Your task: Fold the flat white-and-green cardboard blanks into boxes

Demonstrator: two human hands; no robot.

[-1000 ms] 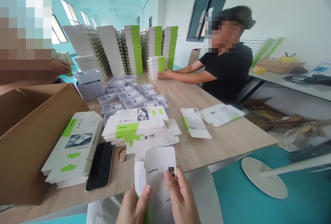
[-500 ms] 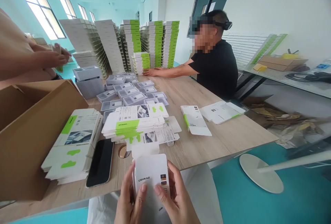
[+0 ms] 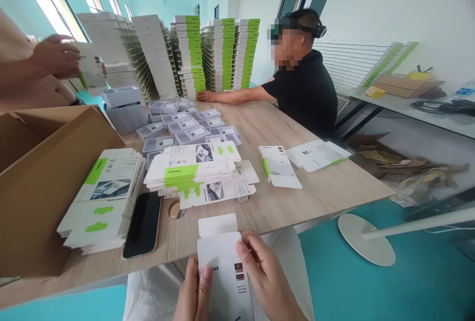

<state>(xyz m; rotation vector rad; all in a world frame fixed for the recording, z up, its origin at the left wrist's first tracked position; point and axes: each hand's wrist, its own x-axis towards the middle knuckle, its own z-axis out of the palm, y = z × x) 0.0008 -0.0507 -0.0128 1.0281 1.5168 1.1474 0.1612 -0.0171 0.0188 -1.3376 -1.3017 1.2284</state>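
Note:
Above my lap, at the table's front edge, I hold a white printed carton (image 3: 226, 276) with its end flap (image 3: 217, 225) sticking out at the top. My left hand (image 3: 193, 286) grips its left side, thumb on the printed face. My right hand (image 3: 261, 271) is closed on the upper right edge, thumb near the top corner. Just beyond lies a pile of flat white-and-green cartons (image 3: 193, 170). To the left is a second stack of flat cartons (image 3: 104, 187), with a black phone (image 3: 143, 224) beside it.
Grey plastic trays (image 3: 185, 125) lie mid-table before tall stacks of boxes (image 3: 217, 54). A cardboard box (image 3: 55, 197) stands at left. Two white cartons (image 3: 280, 165) (image 3: 317, 155) lie at right. One co-worker (image 3: 304, 83) reaches across; another person's hand (image 3: 55, 59) holds a carton.
My right hand has slid up to the carton's top right corner, and the flap shows more. The co-worker's small stack has moved left against the tall one. The person at left has raised a carton.

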